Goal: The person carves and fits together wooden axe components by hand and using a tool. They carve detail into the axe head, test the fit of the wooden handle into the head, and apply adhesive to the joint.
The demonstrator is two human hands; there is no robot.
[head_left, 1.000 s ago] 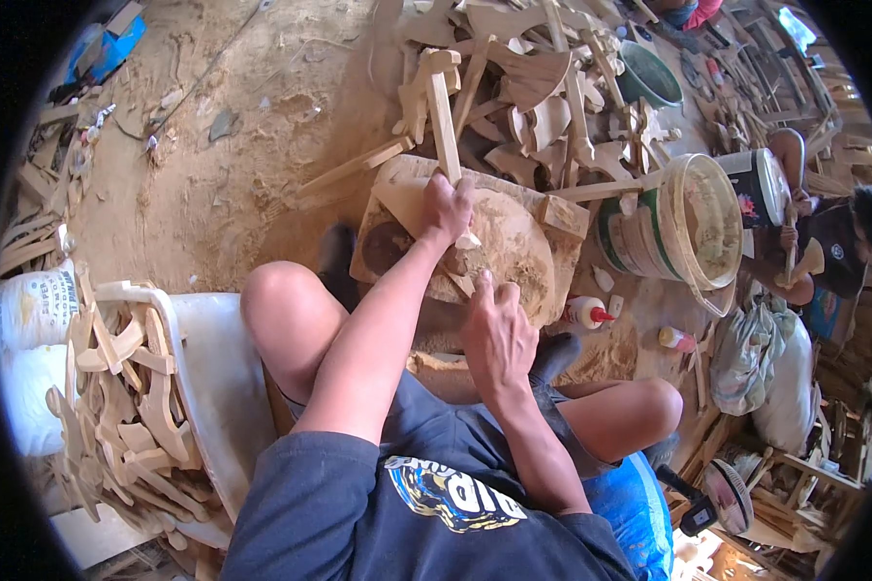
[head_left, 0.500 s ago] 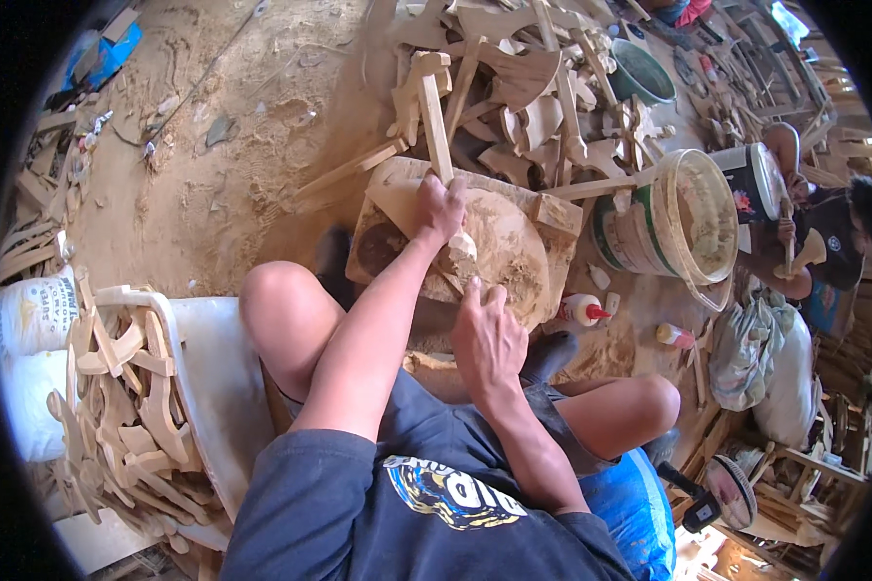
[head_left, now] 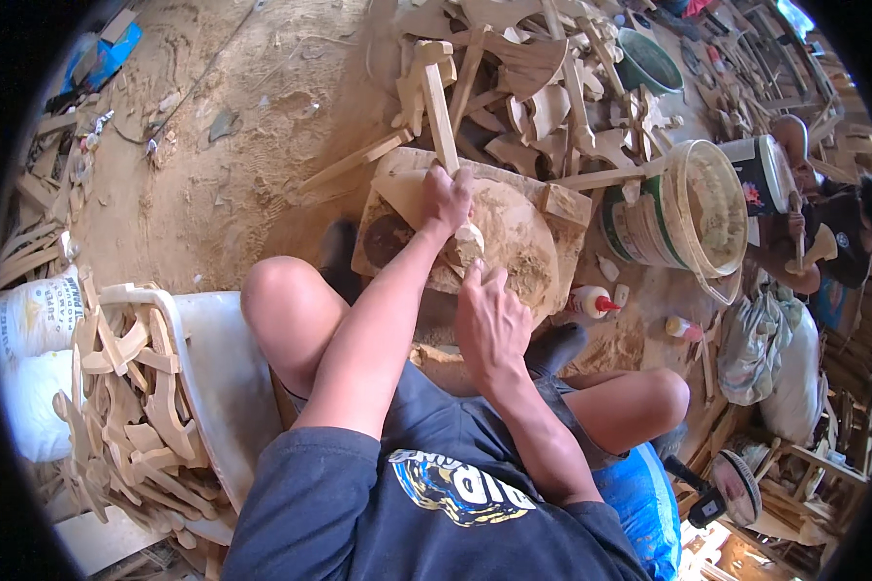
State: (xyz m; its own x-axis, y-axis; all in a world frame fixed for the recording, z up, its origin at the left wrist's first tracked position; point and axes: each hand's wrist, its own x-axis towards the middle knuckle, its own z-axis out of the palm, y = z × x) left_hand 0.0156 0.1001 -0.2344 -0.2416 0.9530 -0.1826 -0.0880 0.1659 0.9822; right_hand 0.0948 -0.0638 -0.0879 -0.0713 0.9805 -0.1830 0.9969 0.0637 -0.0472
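My left hand (head_left: pixel 449 201) is wrapped round the shaft of a long wooden piece (head_left: pixel 440 116). Its far end has a carved, wider head, and its near end is a pale, rounded knob that shows below my fist. Close to that knob is my right hand (head_left: pixel 494 320), fingers curled and pressed together at the tips. Whatever those fingers hold, if anything, is too small to make out. Both hands are over a wooden work block (head_left: pixel 528 218) dusted with sawdust, between my bent knees.
Carved wooden parts (head_left: pixel 543 107) are heaped beyond the block. A large bucket (head_left: pixel 649 218) and a glue bottle (head_left: pixel 591 302) stand to the right. At far right a person (head_left: pixel 848 242) holds an axe-shaped wooden piece. A white tub (head_left: pixel 228 358) of wooden parts is at my left.
The view has shifted slightly. My right hand has moved a little closer to the knob of the wooden piece, while my left hand keeps its grip on the shaft.
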